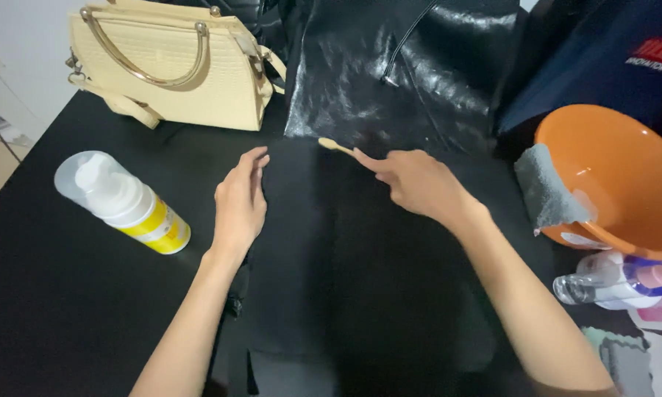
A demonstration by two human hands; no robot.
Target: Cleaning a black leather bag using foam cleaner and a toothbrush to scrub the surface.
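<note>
The right hand (pixel 419 180) pinches a small wooden brush (pixel 335 145), its head touching the black leather bag (pixel 390 242) lying flat on the table. The left hand (pixel 240 202), fingers loose, presses the bag's left edge. At nine o'clock stands a foam bottle (pixel 121 201); at three, an orange bowl (pixel 625 176).

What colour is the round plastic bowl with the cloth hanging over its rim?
The round plastic bowl is orange; the cloth is grey, seen in the head view.
</note>
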